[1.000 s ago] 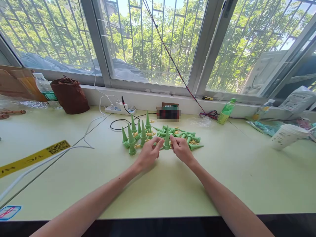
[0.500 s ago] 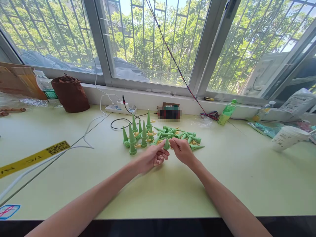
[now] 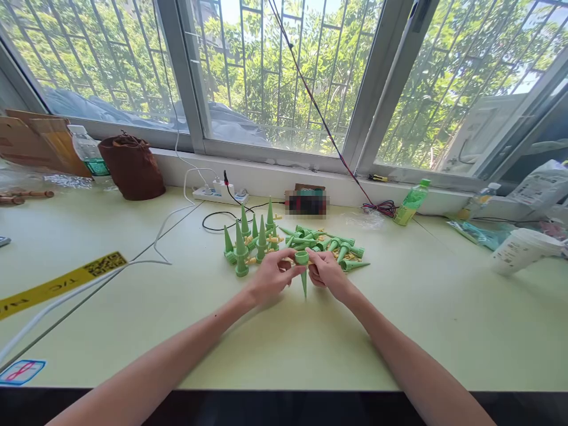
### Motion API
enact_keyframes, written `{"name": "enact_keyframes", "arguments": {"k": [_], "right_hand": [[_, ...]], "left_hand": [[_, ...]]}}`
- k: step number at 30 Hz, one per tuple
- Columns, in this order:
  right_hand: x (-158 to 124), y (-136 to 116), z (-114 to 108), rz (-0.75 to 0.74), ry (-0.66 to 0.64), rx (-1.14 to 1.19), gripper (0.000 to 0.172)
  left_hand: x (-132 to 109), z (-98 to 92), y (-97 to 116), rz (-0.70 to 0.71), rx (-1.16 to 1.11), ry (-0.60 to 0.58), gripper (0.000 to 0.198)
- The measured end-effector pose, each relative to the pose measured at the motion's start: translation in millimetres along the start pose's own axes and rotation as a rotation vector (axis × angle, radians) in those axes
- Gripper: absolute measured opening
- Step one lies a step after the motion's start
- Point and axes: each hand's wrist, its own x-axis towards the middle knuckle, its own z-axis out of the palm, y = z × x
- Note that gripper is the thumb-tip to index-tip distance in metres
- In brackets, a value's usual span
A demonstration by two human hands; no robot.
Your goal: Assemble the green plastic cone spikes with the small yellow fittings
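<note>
Between both hands hangs a green plant watering spike [image 3: 304,283], its tip pointing down and its hollow cup end facing up. My left hand [image 3: 274,273] pinches the cup's left side with thumb and fingers. My right hand [image 3: 329,273] grips the same spike at the right of its collar; whether a yellow valve is under those fingers I cannot tell. Left of the hands stand several green spikes fitted with yellow valves [image 3: 241,254], tips up. Behind my right hand lies a loose heap of green spikes [image 3: 344,248], with yellow valves among them.
A power strip [image 3: 222,194] with cables lies by the window sill. At left are a brown drawstring bag [image 3: 132,168], a water bottle [image 3: 91,155] and a yellow strip [image 3: 62,284] over a white cable. At right stand a green bottle [image 3: 412,203] and a tilted white cup [image 3: 523,251].
The held spike has been turned over: its tip pointed up and toward the back before, and now points down with the cup up. My left hand has shifted from an underhand hold to a pinch.
</note>
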Motion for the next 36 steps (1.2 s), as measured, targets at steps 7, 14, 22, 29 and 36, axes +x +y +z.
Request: {"name": "enact_keyframes", "arguments": {"k": [7,14,22,29,36], "right_hand": [[-0.6,-4.5,3.3,-0.122,0.079,-0.001,0.057],[0.4,-4.1,0.2,-0.268,0.217,-0.098,0.056],[-5.4,-0.7,-3.8,-0.484,0.136,-0.566,0.045],[-5.3,1.7,-4.1,-0.459,0.124,-0.543,0.046],[-2.4,3.0,-3.3,-0.314,0.153,-0.522,0.058]], "left_hand": [[0.9,1.1,3.6,0.111,0.094,0.070,0.035],[3.0,0.2,1.5,-0.048,-0.101,-0.028,0.045],[4.6,-3.0,3.8,-0.341,-0.459,-0.199,0.059],[4.1,-6.3,-2.8,-0.250,-0.465,-0.268,0.042],[-0.2,-6.5,-3.8,-0.105,-0.137,-0.228,0.033]]}}
